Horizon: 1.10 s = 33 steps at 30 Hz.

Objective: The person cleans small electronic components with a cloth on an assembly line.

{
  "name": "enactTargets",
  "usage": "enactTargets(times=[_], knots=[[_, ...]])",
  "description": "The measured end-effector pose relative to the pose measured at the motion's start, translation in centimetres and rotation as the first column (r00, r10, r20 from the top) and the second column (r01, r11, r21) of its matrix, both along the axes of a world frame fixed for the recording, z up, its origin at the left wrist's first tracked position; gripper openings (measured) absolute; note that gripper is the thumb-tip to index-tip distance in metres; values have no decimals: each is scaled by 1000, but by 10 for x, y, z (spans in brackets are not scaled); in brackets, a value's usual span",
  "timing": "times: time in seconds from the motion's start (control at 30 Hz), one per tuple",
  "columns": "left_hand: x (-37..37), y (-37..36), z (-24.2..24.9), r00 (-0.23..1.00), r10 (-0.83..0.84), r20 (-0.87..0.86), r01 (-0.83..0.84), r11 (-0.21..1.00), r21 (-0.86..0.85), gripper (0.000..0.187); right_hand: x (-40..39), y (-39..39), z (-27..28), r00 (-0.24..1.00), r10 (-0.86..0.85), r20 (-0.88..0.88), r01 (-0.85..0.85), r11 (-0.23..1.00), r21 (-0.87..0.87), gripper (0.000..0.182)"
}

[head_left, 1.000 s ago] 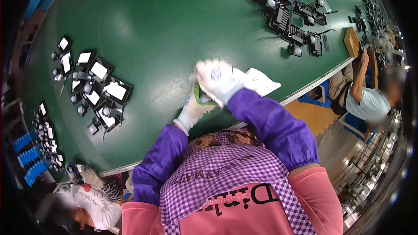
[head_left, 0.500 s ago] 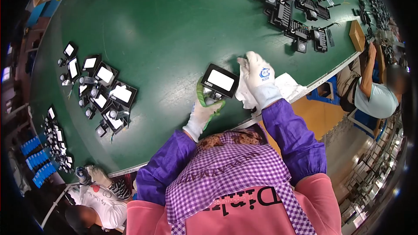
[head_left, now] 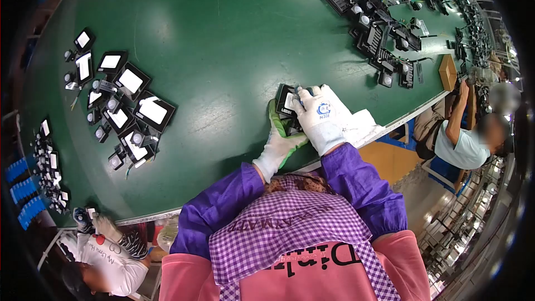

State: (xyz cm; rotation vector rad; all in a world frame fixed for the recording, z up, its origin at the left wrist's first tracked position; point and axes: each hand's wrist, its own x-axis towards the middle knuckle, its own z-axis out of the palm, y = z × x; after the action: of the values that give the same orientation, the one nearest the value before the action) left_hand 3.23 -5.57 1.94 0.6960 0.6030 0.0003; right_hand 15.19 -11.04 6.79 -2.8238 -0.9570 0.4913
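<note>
My gloved left hand (head_left: 280, 142) grips a small black floodlight (head_left: 287, 102) with a white panel, near the table's front edge. The thumb and fingers are around its lower left side. My gloved right hand (head_left: 320, 112) lies over the floodlight's right part, with bent fingertips against its front. Whether anything is pinched under those fingers is hidden. A crumpled white cloth (head_left: 365, 127) lies beside the right wrist, partly behind it.
Several floodlights with sensors (head_left: 131, 81) lie panel-up at left on the green table (head_left: 223, 50). More black floodlights (head_left: 370, 39) are heaped at back right. A cardboard box (head_left: 447, 72) sits at the right edge. Co-workers sit at right (head_left: 462, 136) and lower left (head_left: 111, 262).
My right hand has moved left onto the floodlight's front, covering much of it. My left hand has shifted right with the floodlight. The camera view has also shifted slightly.
</note>
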Motion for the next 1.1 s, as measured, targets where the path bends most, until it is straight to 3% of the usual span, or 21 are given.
enactTargets(times=[0.1, 0.13, 0.17, 0.2, 0.3, 0.4, 0.43, 0.5, 0.57, 0.63, 0.7, 0.73, 0.83, 0.87, 0.9, 0.97, 1.0, 1.03, 1.1], knots=[[4, -5, -13, 997, -31, 76, 18, 986, 167, 129, -9, 11, 14, 1000, 15, 2, -15, 998, -68, 36], [4, -8, -7, 996, 10, 94, -32, 971, 237, 109, -12, 12, 13, 999, 35, 25, -35, 999, -29, 34], [7, -9, -11, 991, -122, 60, 64, 807, 587, 110, -13, 16, 12, 998, 57, 32, -54, 995, -89, 34], [10, -10, -18, 973, -230, -24, 143, 516, 845, 112, -15, 19, 10, 996, 77, 36, -71, 986, -149, 34], [10, -15, -35, 950, -299, -90, 210, 398, 893, 117, -13, 22, 1, 998, 61, -22, -64, 981, -181, 34], [5, -18, -40, 964, -255, -77, 241, 710, 661, 109, -10, 25, -4, 995, 92, -28, -95, 984, -150, 33], [3, -19, -30, 979, -187, -82, 198, 767, 611, 97, -7, 24, -8, 992, 121, -21, -123, 984, -130, 33], [2, -23, -28, 984, -153, -90, 175, 740, 650, 81, -5, 24, -5, 986, 169, -16, -169, 973, -156, 32], [2, -26, -41, 972, -220, -82, 188, 519, 834, 71, -10, 31, 10, 978, 207, -27, -208, 949, -236, 31], [1, -20, -38, 958, -281, -51, 106, 184, 977, 61, -14, 31, 9, 972, 235, 13, -227, 950, -216, 31], [-2, -22, -35, 937, -337, -95, 163, 181, 970, 55, -18, 31, 5, 982, 183, -33, -186, 963, -193, 32], [1, -23, -38, 924, -354, -144, 275, 355, 893, 53, -14, 31, -3, 987, 159, -2, -156, 967, -201, 33], [-1, -26, -41, 890, -438, -128, 352, 480, 803, 57, -19, 37, 12, 993, 115, -16, -116, 975, -190, 33], [-4, -23, -39, 866, -489, -101, 405, 570, 715, 62, -27, 38, 17, 994, 112, 17, -105, 971, -215, 33], [-6, -16, -31, 839, -539, -68, 464, 645, 608, 67, -26, 40, 11, 988, 141, -63, -151, 965, -215, 31], [-15, -17, -22, 764, -615, -195, 557, 476, 680, 73, -26, 43, 8, 973, 223, -58, -230, 952, -203, 28], [-23, -30, -21, 850, -492, -186, 470, 551, 689, 74, -27, 38, -16, 995, 72, -65, -79, 990, -119, 25], [-22, -35, -22, 917, -358, -173, 370, 607, 704, 75, -22, 43, 17, 989, 122, -89, -127, 990, -53, 23], [-6, -35, -34, 999, -45, -4, 31, 617, 786, 106, -23, 25, 25, 991, 38, 127, -64, 976, 207, 25]])
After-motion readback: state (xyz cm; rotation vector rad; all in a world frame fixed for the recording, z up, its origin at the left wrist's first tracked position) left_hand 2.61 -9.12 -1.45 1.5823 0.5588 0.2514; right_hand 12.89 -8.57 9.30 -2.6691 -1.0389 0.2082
